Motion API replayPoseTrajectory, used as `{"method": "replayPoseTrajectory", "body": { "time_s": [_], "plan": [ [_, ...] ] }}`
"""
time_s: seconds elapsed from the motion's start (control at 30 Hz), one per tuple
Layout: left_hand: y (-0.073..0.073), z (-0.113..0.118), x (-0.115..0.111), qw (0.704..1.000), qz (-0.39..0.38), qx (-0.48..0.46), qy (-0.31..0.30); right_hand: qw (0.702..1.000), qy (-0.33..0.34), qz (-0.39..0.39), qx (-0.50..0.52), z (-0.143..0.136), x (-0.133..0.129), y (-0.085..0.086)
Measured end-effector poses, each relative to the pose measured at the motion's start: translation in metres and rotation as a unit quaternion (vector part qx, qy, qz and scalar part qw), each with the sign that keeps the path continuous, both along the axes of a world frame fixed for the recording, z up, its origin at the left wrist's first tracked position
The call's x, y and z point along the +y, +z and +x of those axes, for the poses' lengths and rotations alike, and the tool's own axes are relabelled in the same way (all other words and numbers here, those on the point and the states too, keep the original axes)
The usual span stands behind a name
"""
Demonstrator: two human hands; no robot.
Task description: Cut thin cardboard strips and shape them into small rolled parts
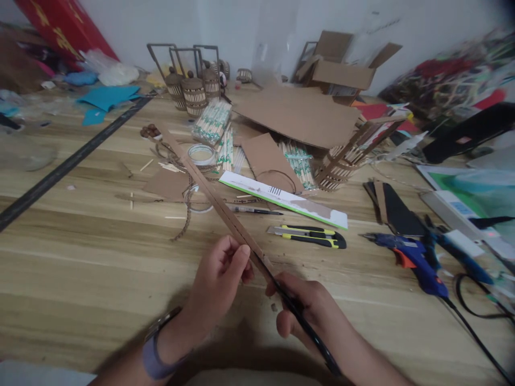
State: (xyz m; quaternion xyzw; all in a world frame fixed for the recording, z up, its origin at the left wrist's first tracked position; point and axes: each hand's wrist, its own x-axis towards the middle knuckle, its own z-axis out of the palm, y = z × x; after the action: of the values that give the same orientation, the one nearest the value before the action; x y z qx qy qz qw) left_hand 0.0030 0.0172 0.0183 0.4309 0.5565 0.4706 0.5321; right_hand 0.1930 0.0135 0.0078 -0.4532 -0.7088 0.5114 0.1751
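Note:
A long, narrow brown cardboard strip (203, 185) slants from the upper left down to my hands. My left hand (219, 284) is closed on its lower part, thumb on top and fingers curled beneath. In my right hand (311, 308) is a slim black tool, seen edge-on, that looks like a pair of scissors (308, 324). Its front end lies along the strip's lower end, just beyond my left fingertips. A dark line runs lengthwise along the strip. Whether the blades are apart cannot be made out.
A utility knife (311, 236), a pen (257, 210) and a white-and-green strip (281, 198) lie ahead. To the right is a blue glue gun (414, 260) with its cord. Bundled sticks (213, 120), cardboard sheets (298, 115) and small stick-covered lanterns (194, 96) stand farther back.

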Motion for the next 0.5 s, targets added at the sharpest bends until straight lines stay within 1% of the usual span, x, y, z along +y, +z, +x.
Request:
{"method": "replayPoseTrajectory", "body": {
  "time_s": [0.17,0.33,0.5],
  "plan": [
    [0.0,0.0,0.0,1.0,-0.002,0.004,0.002,1.0,-0.002,0.011,-0.005,0.0,0.0,-0.002],
    [0.002,0.0,0.0,1.0,0.006,-0.003,0.012,1.0,0.002,-0.002,-0.019,0.0,0.001,0.004],
    [0.003,0.001,0.0,1.0,0.021,-0.011,0.007,0.999,0.006,0.015,-0.03,0.001,0.002,0.009]
  ]
}}
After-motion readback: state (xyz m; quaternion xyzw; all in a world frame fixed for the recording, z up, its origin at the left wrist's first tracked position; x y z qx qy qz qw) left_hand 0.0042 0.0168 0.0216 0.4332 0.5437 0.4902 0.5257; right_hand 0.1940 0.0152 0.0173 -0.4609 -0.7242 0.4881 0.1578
